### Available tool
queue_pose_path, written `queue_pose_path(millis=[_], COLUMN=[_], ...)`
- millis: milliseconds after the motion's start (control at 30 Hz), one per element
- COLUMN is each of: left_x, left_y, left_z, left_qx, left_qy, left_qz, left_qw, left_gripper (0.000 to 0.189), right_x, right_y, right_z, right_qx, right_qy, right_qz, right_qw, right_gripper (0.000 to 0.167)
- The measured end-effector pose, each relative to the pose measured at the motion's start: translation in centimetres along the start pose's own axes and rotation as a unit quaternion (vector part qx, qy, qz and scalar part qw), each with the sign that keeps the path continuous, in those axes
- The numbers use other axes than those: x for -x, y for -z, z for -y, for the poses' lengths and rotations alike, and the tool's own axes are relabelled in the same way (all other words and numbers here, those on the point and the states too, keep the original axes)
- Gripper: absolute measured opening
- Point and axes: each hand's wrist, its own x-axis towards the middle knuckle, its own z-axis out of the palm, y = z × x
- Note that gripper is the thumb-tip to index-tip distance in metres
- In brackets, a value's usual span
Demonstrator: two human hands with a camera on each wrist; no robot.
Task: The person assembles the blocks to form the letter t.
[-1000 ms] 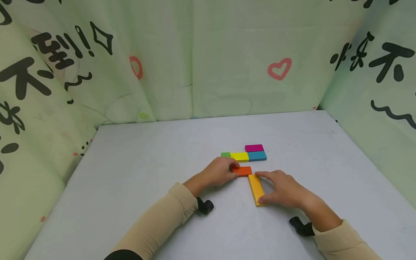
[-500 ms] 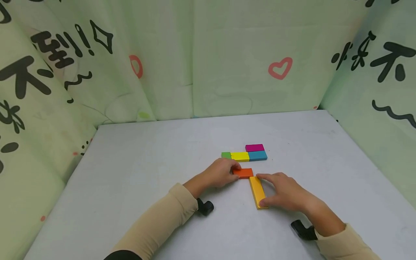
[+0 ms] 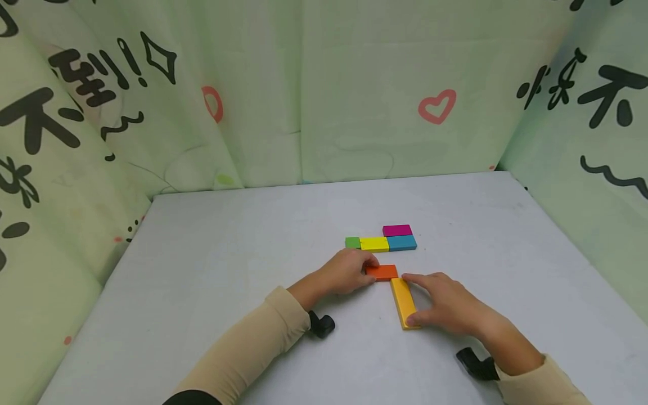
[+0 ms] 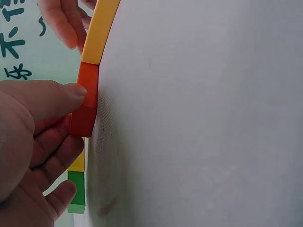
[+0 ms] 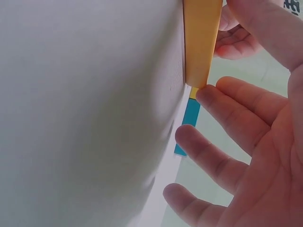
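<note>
Two hands lean over a white counter (image 3: 228,253) in the head view. The left hand (image 3: 348,273) has its thumb and fingers closed on the left part of a short orange block (image 3: 383,273), lying flat near the middle. The right hand (image 3: 445,301) spans a long amber block (image 3: 405,304) lengthwise: thumb at its near end, index fingertip at its far end. The amber block's far end touches the orange block's near right corner. Farther off lie a green block (image 3: 352,242), a yellow block (image 3: 374,244) and a blue block (image 3: 402,243) in a row, with a magenta block (image 3: 397,230) against the blue one's far side.

In the left wrist view, the thumb presses the near side of the orange block and a finger backs it from the far side. The amber block meets it without a visible gap. Good handling here probably means a light pinch and both pieces kept flat, so the joint does not slip.

In the right wrist view, the index fingertip touches the amber block's far end while the other fingers are spread, holding nothing. The thumb's tip is out of frame. Even pressure at both ends should stop the block twisting, with that fingertip clear of the joint.
</note>
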Motion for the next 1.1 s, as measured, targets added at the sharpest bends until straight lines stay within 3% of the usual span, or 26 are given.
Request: queue_pose_path(millis=[600,900,1100], left_x=[0.08,0.01,-0.15], left_y=[-0.06,-0.10,-0.23], left_z=[-0.41,-0.42,-0.43], left_qx=[-0.007,-0.008,-0.004], left_qy=[-0.003,-0.023,-0.018], left_qz=[-0.003,0.012,0.019], left_qw=[1.0000,0.9996,0.9997], left_gripper=[0.031,0.032,0.033], right_x=[0.54,0.56,0.62], right_y=[-0.06,-0.03,-0.18], right_z=[-0.19,-0.28,-0.31], right_qx=[0.004,0.004,-0.001], right_qy=[0.005,0.011,0.005], right_qz=[-0.009,-0.008,-0.009], right_qw=[0.9999,0.9999,1.0000], right_gripper=[0.088,0.090,0.089])
